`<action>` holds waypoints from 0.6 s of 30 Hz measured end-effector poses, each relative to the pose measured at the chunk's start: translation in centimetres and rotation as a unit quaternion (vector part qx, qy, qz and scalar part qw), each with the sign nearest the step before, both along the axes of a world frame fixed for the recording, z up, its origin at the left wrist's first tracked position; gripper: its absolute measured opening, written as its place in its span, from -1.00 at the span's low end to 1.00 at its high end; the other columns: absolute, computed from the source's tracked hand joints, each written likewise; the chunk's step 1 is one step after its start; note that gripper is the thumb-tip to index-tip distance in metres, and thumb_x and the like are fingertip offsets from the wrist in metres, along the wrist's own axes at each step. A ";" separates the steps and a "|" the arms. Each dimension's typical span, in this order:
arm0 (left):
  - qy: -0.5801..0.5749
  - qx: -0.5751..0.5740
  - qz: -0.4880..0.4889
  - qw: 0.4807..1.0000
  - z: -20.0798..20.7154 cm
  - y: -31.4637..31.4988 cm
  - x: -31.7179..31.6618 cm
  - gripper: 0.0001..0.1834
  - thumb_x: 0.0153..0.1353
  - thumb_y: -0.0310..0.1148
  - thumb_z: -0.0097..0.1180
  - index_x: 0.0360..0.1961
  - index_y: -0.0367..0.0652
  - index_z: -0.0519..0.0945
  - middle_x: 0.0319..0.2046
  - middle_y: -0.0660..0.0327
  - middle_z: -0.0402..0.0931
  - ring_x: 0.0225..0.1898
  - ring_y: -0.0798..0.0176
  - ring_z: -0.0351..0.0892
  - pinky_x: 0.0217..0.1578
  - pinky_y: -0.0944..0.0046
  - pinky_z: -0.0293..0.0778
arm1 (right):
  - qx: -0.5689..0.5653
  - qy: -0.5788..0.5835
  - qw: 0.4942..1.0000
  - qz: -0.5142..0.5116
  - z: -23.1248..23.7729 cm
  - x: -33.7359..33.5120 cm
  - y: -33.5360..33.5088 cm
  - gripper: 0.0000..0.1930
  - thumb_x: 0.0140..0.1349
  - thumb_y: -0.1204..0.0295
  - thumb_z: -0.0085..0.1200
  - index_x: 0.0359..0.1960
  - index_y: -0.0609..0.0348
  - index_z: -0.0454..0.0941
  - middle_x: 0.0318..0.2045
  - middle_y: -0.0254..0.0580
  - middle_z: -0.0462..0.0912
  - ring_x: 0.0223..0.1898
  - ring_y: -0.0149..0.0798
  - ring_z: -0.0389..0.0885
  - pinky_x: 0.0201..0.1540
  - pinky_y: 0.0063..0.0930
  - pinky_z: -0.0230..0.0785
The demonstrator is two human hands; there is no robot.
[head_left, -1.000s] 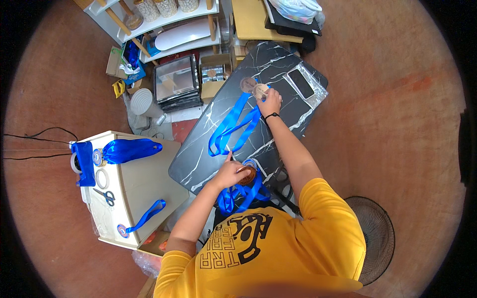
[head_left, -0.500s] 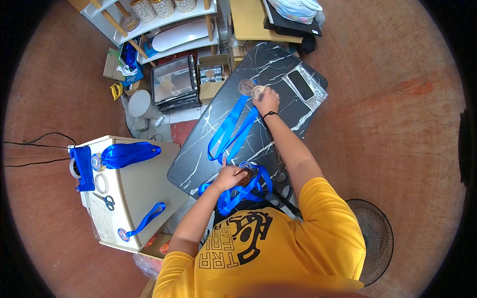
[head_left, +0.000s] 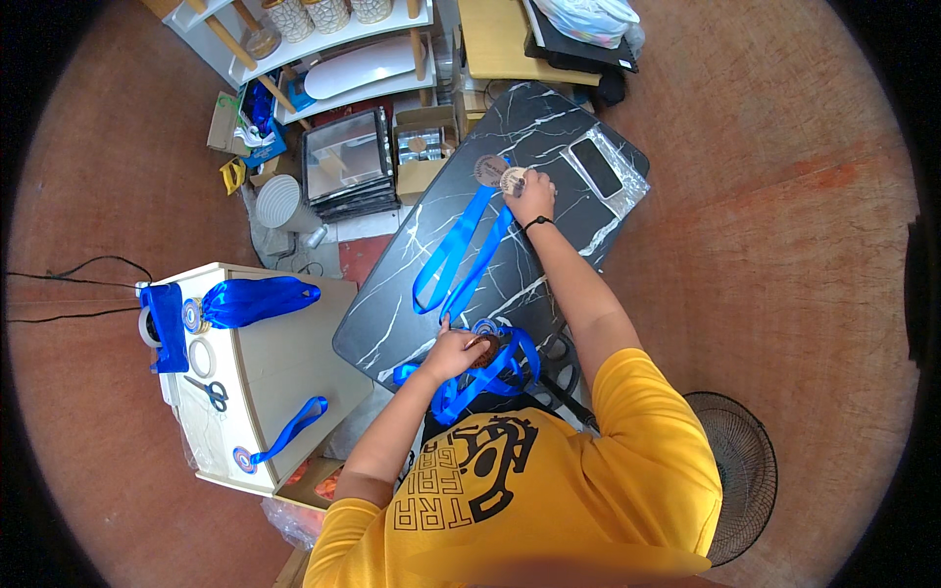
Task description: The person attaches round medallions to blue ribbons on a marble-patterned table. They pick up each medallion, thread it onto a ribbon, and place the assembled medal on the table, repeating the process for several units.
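Observation:
At the far part of the black marbled table (head_left: 392, 294), my right hand (head_left: 531, 198) grips a pale round medal (head_left: 514, 180) by its edge. A darker round medal (head_left: 491, 171) lies against it on the left. Blue ribbon (head_left: 453, 250) runs from these two medals toward me in a long loop. My left hand (head_left: 453, 355), near the front edge, has its thumb on a bronze-coloured medal (head_left: 484, 353); one finger reaches out to the ribbon's near end. Beside that hand lie a medal with a blue-and-white face (head_left: 485, 327) and tangled blue ribbons (head_left: 456, 402).
A phone (head_left: 595, 169) rests on clear plastic at the table's far right. On the left, a cream cabinet (head_left: 294, 343) bears ribboned medals, scissors (head_left: 209, 392) and a tape roll (head_left: 200, 358). Stacked frames (head_left: 348, 162) stand beyond; a fan (head_left: 735, 480) is at my right.
The ribbon loop on the table has shifted slightly and its right strand lies straighter. Both hands keep nearly the same places, and the whole view has moved a little.

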State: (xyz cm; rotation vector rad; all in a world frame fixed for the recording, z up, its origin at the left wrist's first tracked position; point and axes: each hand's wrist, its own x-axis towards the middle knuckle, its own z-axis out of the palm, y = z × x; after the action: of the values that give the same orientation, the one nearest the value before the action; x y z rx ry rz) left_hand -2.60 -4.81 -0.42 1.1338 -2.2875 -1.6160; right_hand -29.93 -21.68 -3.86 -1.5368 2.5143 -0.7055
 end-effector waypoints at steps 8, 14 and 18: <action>-0.022 0.004 -0.025 0.999 1.2 0.0 -0.1 -0.61 0.26 -0.10 -0.03 -0.49 -0.15 0.64 -0.50 0.06 0.57 -0.29 0.01 0.56 0.38 -0.16 -0.33 | 0.025 -0.012 1.000 0.000 0.1 0.4 0.3 -0.44 -0.14 0.21 0.37 -0.06 0.10 0.48 -0.03 0.05 0.41 0.04 0.12 0.38 0.09 -0.08 0.29; 0.021 0.020 0.018 0.999 2.1 0.8 -0.4 -0.67 0.27 -0.15 0.05 -0.43 -0.20 0.64 -0.52 0.09 0.59 -0.35 0.09 0.59 0.33 -0.03 0.01 | 0.034 -0.006 0.999 -0.006 -0.1 0.4 -0.1 -0.46 -0.12 0.20 0.36 -0.07 0.07 0.49 -0.04 0.05 0.41 0.04 0.12 0.37 0.10 -0.09 0.28; 0.184 0.329 0.247 0.893 2.5 2.3 -0.8 -0.57 0.30 -0.12 0.07 -0.11 -0.34 0.59 -0.19 0.21 0.62 -0.17 0.34 0.57 -0.08 0.34 0.41 | -0.051 -0.040 0.997 0.034 0.5 0.5 1.4 -0.47 -0.09 0.20 0.34 -0.07 0.12 0.49 -0.02 0.08 0.42 0.05 0.15 0.36 0.11 -0.08 0.25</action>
State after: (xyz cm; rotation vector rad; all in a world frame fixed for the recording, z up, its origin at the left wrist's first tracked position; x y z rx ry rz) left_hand -3.35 -2.49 2.06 1.2365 -1.1056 -2.1781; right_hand -29.41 -20.25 -3.40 -1.5844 2.3899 -0.8804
